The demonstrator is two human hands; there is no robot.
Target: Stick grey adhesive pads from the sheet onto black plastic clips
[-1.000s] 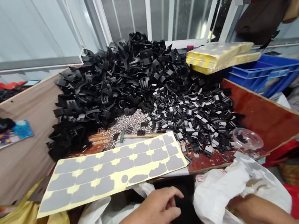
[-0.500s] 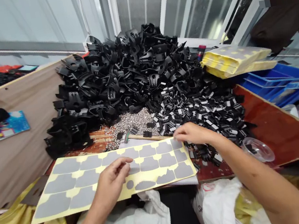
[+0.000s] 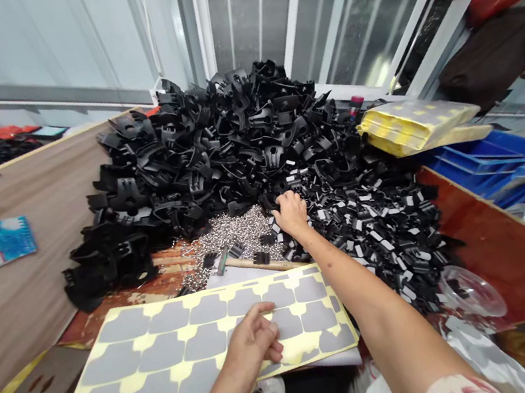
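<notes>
A yellow sheet with rows of grey die-cut shapes (image 3: 201, 343) lies along the table's front edge. Over its right half is my left hand (image 3: 257, 339), fingers loosely curled and apart, holding nothing that I can see. My right hand (image 3: 292, 213) reaches past the sheet to where the heap of small black clips (image 3: 368, 218) meets the large black moulded parts (image 3: 241, 132). Its fingers are bent down among the pieces, and their tips are partly hidden. Small silvery metal pieces (image 3: 233, 232) are spread to its left. A hammer (image 3: 259, 263) lies just behind the sheet.
A blue crate (image 3: 505, 160) stands at the right, with a stack of yellow and grey sheets (image 3: 417, 122) beside its back edge. A clear plastic bowl (image 3: 472, 291) sits at the right front. A wooden board (image 3: 21, 185) borders the left side.
My right hand has moved from the sheet's upper right corner forward and left to the black parts. My left hand has shifted right over the sheet. The camera view has tilted slightly.
</notes>
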